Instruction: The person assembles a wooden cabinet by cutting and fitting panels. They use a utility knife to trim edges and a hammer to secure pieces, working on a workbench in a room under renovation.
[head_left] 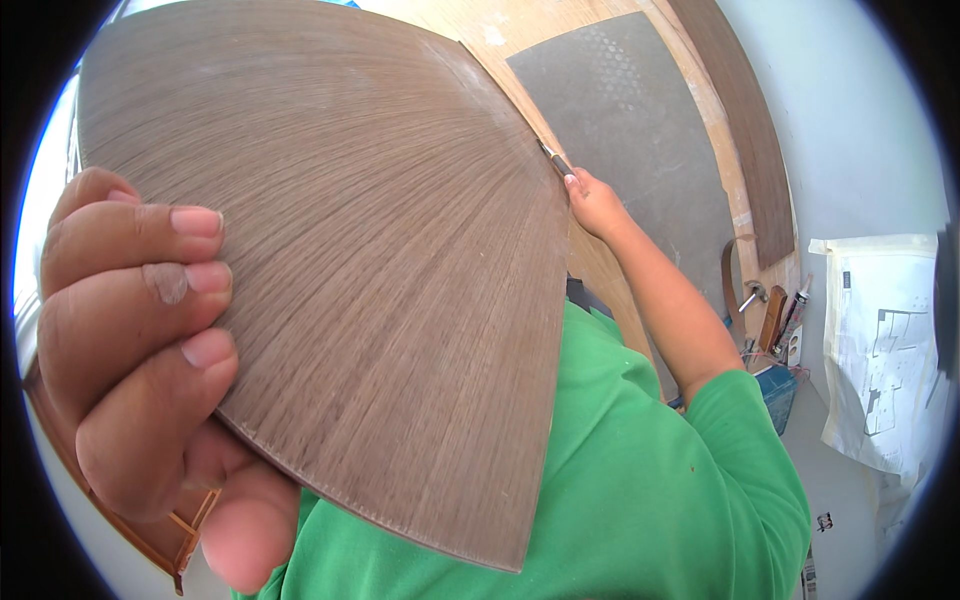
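Observation:
A large brown wood-grain panel (pixel 380 250) fills the middle and left of the head view, tilted up close to me. My left hand (pixel 140 340) is closed around its left edge, fingers over the grained face and thumb by the lower edge. At the panel's far right edge, my right hand (pixel 598 205) grips a slim knife-like tool (pixel 556 160) with a dark body and a metal tip. That tip lies along the panel's edge; whether it touches I cannot tell. My right arm reaches forward from a green sleeve.
Beyond the panel, a grey sheet (pixel 640 150) lies on a pale wooden work surface (pixel 500 25). A long brown strip (pixel 740 120) runs along the wall side. A hammer (pixel 754 293), a wood block (pixel 772 318) and a blue case (pixel 775 392) sit right. A paper plan (pixel 870 340) hangs on the wall.

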